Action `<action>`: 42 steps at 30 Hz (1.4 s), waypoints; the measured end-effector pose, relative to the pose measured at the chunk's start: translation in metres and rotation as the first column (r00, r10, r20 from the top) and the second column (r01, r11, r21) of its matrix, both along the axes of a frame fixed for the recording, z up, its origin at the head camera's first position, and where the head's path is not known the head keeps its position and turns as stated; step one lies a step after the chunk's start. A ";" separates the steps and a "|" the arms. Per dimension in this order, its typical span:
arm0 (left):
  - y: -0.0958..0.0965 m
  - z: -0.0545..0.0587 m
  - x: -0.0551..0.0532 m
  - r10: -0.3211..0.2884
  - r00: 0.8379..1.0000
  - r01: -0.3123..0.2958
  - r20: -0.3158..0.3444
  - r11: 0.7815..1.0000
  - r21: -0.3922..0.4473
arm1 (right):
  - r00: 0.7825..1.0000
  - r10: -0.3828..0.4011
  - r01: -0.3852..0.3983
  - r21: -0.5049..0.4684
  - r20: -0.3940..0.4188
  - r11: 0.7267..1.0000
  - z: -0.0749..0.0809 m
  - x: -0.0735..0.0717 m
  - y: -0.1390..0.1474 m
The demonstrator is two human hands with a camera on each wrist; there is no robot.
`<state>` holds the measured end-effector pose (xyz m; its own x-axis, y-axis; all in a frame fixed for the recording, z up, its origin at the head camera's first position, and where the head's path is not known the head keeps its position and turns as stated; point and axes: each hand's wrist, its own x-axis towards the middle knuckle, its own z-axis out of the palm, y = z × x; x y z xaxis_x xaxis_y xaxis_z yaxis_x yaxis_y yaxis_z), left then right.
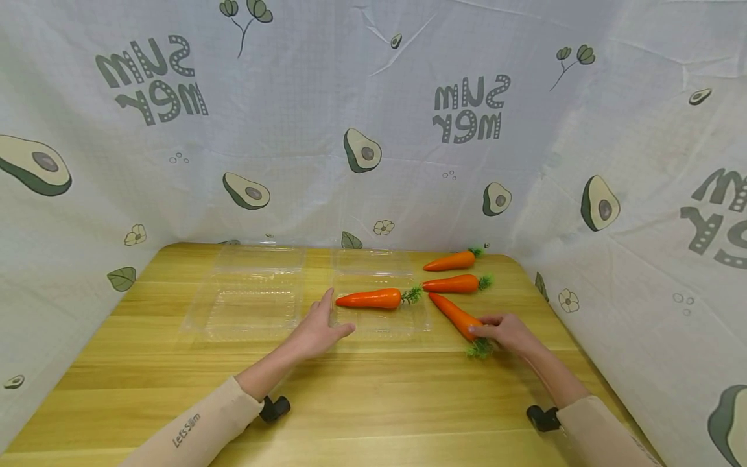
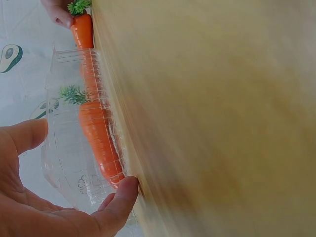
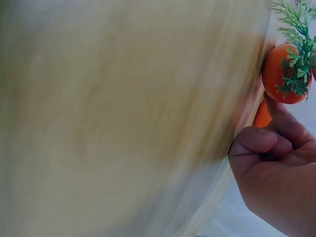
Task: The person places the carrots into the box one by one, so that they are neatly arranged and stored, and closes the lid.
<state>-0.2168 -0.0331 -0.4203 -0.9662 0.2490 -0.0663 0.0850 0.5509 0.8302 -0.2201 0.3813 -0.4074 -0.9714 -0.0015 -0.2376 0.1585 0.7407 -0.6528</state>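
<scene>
My right hand (image 1: 506,331) pinches an orange toy carrot (image 1: 452,314) near its green leafy end, at the right of the table. The carrot slants, its tip pointing to the back left. In the right wrist view its round top (image 3: 281,81) and leaves face the camera, a finger beneath. My left hand (image 1: 320,329) is at the left end of a clear plastic box (image 1: 373,324), thumb and fingers spread around that end. Inside this box lies another carrot (image 2: 101,140), tip toward the left hand, with leaves at the box's right side.
Two more carrots, one farther back (image 1: 452,261) and one nearer (image 1: 455,284), lie right of the box. A second clear plastic box (image 1: 251,318) stands open at the left. Patterned cloth (image 1: 408,181) hangs behind and beside the wooden table (image 1: 379,402).
</scene>
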 end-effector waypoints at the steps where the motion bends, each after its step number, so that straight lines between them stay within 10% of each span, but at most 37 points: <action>1: 0.000 0.000 0.000 0.000 1.000 0.000 0.001 1.000 0.000 | 1.000 0.000 0.000 -0.001 0.000 1.000 0.000 0.000 0.001; 42: 0.000 -0.001 0.000 0.001 1.000 -0.001 0.008 1.000 -0.001 | 1.000 -0.020 0.020 -0.028 -0.005 0.999 0.007 0.006 0.004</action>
<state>-0.2168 -0.0334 -0.4209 -0.9660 0.2476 -0.0742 0.0776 0.5516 0.8305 -0.2144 0.3852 -0.4009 -0.9724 0.0111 -0.2330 0.1697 0.7190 -0.6739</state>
